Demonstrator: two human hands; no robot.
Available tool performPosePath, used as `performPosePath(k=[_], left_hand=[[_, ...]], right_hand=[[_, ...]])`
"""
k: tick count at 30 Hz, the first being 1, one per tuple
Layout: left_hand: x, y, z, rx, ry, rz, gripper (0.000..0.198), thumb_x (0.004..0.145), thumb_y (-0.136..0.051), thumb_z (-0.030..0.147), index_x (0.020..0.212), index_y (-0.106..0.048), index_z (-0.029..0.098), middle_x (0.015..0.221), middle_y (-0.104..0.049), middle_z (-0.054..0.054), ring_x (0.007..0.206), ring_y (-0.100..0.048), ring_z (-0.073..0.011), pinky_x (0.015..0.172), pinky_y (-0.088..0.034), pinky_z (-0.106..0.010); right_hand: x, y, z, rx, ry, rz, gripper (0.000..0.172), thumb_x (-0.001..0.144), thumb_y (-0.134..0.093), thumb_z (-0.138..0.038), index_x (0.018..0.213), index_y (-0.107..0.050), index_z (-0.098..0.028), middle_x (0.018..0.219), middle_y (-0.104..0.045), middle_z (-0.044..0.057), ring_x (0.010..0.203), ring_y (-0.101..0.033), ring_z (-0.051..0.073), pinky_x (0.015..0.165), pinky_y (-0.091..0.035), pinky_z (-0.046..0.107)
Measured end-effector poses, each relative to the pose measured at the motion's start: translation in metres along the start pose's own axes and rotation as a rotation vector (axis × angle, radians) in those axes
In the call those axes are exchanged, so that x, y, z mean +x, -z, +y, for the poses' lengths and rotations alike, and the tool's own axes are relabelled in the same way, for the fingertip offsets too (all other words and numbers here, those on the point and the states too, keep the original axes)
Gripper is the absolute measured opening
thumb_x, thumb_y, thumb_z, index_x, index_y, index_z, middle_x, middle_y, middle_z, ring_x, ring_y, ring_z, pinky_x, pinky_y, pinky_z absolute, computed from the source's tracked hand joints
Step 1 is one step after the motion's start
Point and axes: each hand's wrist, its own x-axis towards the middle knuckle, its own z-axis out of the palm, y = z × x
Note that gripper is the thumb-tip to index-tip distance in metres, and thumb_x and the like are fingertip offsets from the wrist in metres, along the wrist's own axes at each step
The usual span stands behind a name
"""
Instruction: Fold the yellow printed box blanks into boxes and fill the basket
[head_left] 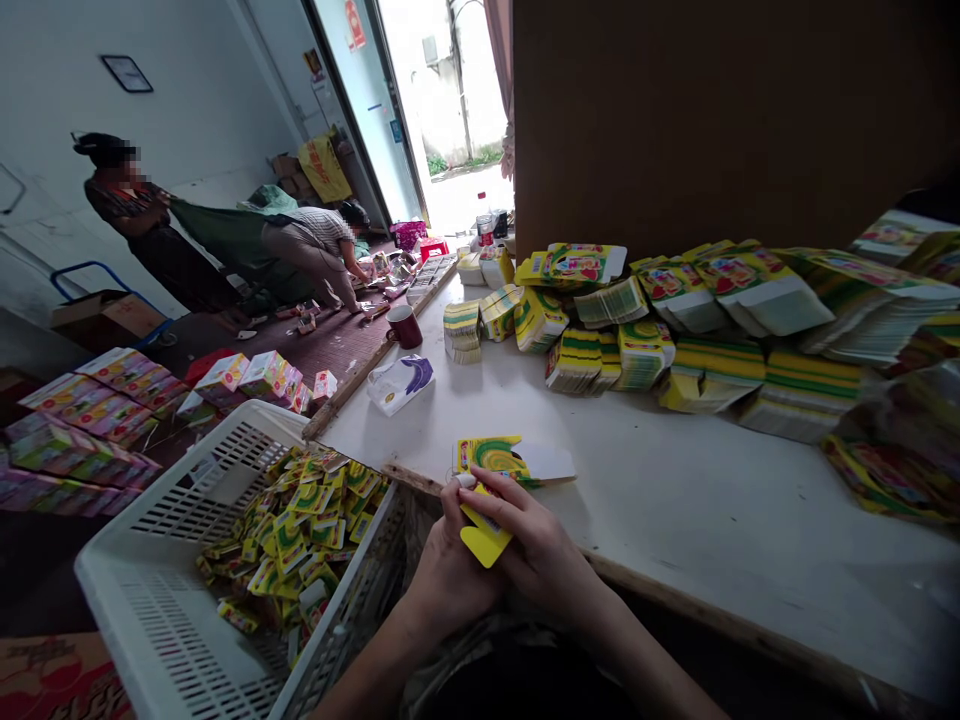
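Both hands meet at the table's front edge around a small yellow carton (487, 543). My left hand (455, 560) is closed on its left side, and something white (464, 481), perhaps a finger wrap, shows at its fingertips. From the right, my right hand (538, 538) presses its fingers onto the carton's printed face. A yellow flap points down between the two hands. Just beyond the fingertips lies a flat yellow-and-green printed carton (495, 452) with a white flap to its right. The palms and the underside of the held carton are hidden.
At my left stands a white plastic crate (157, 620) heaped with small yellow cartons (300, 530). Stacks of flat cartons (720, 370) line the back of the white table (660, 500). A tissue pack (401, 384) and a mug (405, 327) sit nearby. Two people are beyond, by the doorway.
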Motion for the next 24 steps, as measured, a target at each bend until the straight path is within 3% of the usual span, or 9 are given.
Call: performPosePath(k=[8, 14, 24], left_hand=[[-0.002, 0.0, -0.005, -0.066, -0.005, -0.027, 0.076, 0.066, -0.07, 0.018, 0.123, -0.02, 0.025, 0.112, -0.065, -0.008, 0.087, -0.07, -0.0228, 0.071, -0.055, -0.034], [-0.001, 0.004, -0.002, -0.068, -0.018, -0.043, 0.073, 0.064, -0.068, 0.014, 0.121, -0.023, 0.025, 0.109, -0.063, -0.005, 0.084, -0.069, -0.0215, 0.068, -0.053, -0.031], [0.001, 0.012, 0.0, 0.024, 0.006, -0.054, 0.066, 0.067, -0.068, 0.022, 0.121, -0.029, 0.022, 0.104, -0.064, -0.007, 0.088, -0.067, -0.0257, 0.073, -0.052, -0.037]], right_hand=[[0.002, 0.004, -0.003, 0.031, -0.015, -0.009, 0.034, 0.088, -0.055, -0.011, 0.115, -0.065, -0.029, 0.142, -0.051, 0.008, 0.131, -0.049, 0.024, 0.107, -0.043, 0.039], [0.001, 0.005, -0.002, 0.06, -0.017, -0.002, 0.019, 0.09, -0.054, -0.013, 0.101, -0.062, -0.026, 0.14, -0.051, 0.009, 0.127, -0.052, 0.024, 0.104, -0.044, 0.04], [-0.001, 0.013, -0.004, 0.078, -0.045, -0.068, 0.026, 0.087, -0.052, -0.008, 0.105, -0.059, -0.025, 0.149, -0.044, 0.01, 0.136, -0.045, 0.025, 0.107, -0.041, 0.041]])
